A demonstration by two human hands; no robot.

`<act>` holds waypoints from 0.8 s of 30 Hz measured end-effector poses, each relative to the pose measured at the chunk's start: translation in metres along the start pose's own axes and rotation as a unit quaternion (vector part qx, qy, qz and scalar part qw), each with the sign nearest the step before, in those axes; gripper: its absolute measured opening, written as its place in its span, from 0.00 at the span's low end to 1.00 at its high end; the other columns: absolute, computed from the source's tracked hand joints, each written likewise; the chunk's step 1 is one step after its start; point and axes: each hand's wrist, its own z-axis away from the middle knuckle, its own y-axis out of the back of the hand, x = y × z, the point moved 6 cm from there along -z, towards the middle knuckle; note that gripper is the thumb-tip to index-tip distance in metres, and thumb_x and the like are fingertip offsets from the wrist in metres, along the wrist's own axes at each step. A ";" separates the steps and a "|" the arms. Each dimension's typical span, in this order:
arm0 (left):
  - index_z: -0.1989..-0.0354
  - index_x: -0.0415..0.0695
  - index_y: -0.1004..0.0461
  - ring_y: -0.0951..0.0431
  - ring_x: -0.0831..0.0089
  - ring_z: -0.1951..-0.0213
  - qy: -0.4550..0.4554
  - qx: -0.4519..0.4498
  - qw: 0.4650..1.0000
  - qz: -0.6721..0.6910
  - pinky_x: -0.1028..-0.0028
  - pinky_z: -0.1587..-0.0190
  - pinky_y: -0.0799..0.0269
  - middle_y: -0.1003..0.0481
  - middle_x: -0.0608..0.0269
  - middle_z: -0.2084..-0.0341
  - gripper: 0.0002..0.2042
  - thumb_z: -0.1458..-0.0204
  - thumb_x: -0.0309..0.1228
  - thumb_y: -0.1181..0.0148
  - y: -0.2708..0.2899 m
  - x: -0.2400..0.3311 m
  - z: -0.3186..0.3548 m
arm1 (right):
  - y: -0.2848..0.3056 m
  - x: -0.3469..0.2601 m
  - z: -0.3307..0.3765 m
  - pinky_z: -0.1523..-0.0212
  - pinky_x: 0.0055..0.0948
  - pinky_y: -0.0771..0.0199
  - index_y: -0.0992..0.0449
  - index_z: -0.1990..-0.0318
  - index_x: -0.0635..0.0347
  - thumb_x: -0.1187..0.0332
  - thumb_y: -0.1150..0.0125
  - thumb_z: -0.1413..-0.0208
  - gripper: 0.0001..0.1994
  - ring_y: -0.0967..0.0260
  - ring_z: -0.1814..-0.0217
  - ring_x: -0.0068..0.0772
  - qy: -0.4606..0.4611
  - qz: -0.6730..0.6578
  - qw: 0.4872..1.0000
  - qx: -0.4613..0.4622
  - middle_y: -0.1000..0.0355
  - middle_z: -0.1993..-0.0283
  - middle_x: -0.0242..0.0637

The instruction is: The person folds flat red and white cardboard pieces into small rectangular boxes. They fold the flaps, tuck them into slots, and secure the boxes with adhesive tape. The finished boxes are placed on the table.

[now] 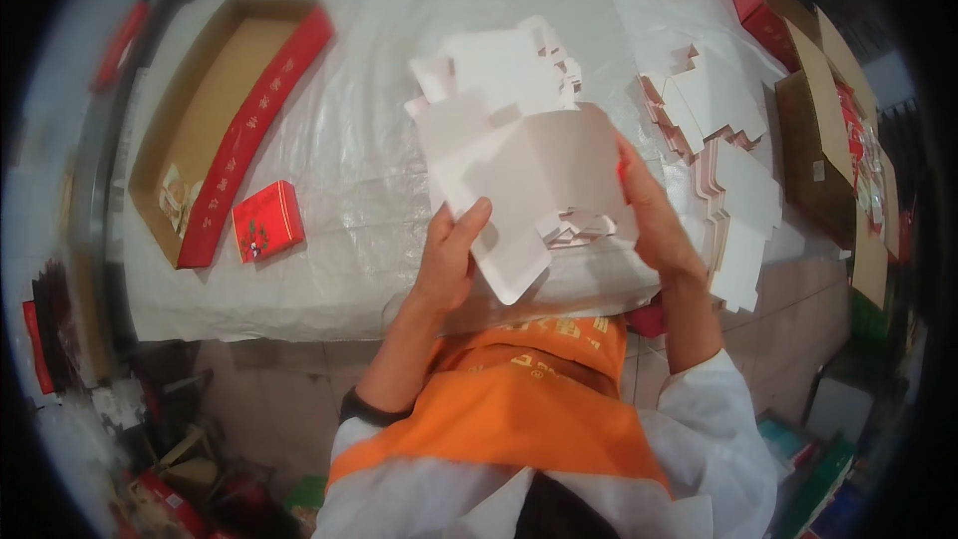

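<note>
Above the surface (359, 190), the left hand (449, 255) pinches the card (524, 165), the right hand (651, 215) grasps its other side; a light, even grip should keep creases true.

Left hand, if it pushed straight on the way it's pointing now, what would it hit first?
The left hand would first meet the white folded card at its thumb; beyond, perhaps the white cardboard pile, though depth is unclear.

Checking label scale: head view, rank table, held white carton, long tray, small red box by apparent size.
1. Table
2. Held white carton, long tray: too close to rank
3. Small red box
</note>
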 end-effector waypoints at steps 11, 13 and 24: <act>0.36 0.48 0.59 0.45 0.68 0.43 -0.080 -0.061 0.992 -0.076 0.69 0.45 0.42 0.51 0.58 0.41 0.32 0.50 0.29 0.51 -0.030 0.003 -0.003 | -0.038 -0.007 0.003 0.41 0.31 0.48 0.59 0.37 0.63 0.68 0.59 0.43 0.28 0.53 0.35 0.38 0.053 0.010 0.998 0.015 0.54 0.36 0.45; 0.36 0.49 0.60 0.43 0.69 0.45 -0.113 -0.052 0.990 -0.070 0.70 0.46 0.41 0.50 0.59 0.43 0.34 0.52 0.26 0.50 -0.030 0.002 -0.004 | -0.040 -0.007 0.005 0.40 0.31 0.48 0.58 0.37 0.63 0.68 0.60 0.42 0.27 0.53 0.35 0.38 0.064 0.014 0.998 0.018 0.53 0.36 0.46; 0.37 0.46 0.60 0.39 0.62 0.48 -0.232 0.003 0.935 -0.269 0.66 0.48 0.37 0.47 0.51 0.48 0.43 0.61 0.29 0.39 -0.038 0.009 -0.004 | -0.048 0.014 0.007 0.36 0.31 0.60 0.58 0.37 0.65 0.65 0.65 0.42 0.27 0.62 0.32 0.36 0.058 -0.122 0.991 -0.009 0.58 0.34 0.43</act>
